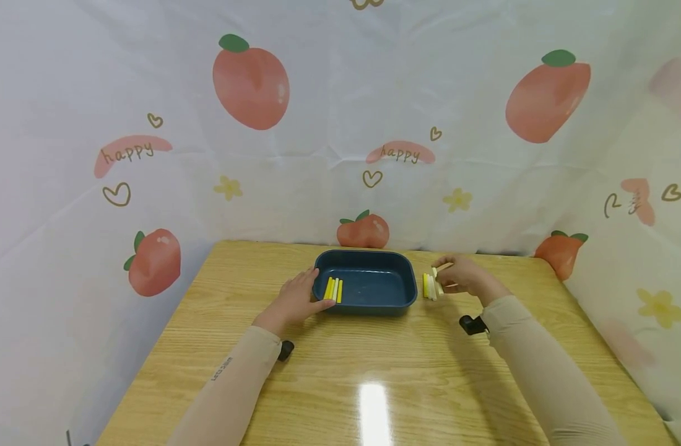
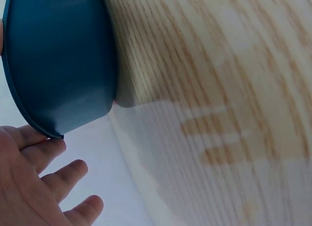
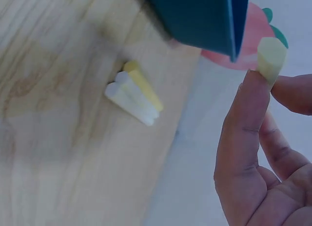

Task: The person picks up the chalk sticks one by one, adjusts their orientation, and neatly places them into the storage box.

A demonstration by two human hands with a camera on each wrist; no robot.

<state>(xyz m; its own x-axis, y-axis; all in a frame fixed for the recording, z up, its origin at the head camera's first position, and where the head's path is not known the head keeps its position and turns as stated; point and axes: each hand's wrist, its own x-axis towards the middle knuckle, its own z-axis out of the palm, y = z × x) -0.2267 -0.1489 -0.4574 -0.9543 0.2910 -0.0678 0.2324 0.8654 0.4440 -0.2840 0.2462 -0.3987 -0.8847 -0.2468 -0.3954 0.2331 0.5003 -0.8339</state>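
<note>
A dark blue rectangular box (image 1: 364, 310) stands on the table. Inside its left end lie several yellow and white chalk sticks (image 1: 333, 289) side by side. My left hand (image 1: 297, 297) holds the box by its near left corner, thumb on the front rim and fingers at the left rim. In the left wrist view, fingertips touch the blue rim (image 2: 29, 121). My right hand (image 1: 464, 275), right of the box, pinches a pale yellow chalk stick (image 3: 271, 58) between thumb and index finger. Below it, two white chalk sticks (image 3: 129, 102) and a yellow chalk stick (image 3: 142, 84) lie together on the table.
The wooden table (image 1: 329, 371) reaches back to a white fabric backdrop (image 1: 318, 186) printed with fruit, hearts and flowers. More of this fabric hangs along both sides. Dark wrist-camera mounts (image 1: 472, 324) stick out by the sleeves. A bright reflection lies on the table's near part.
</note>
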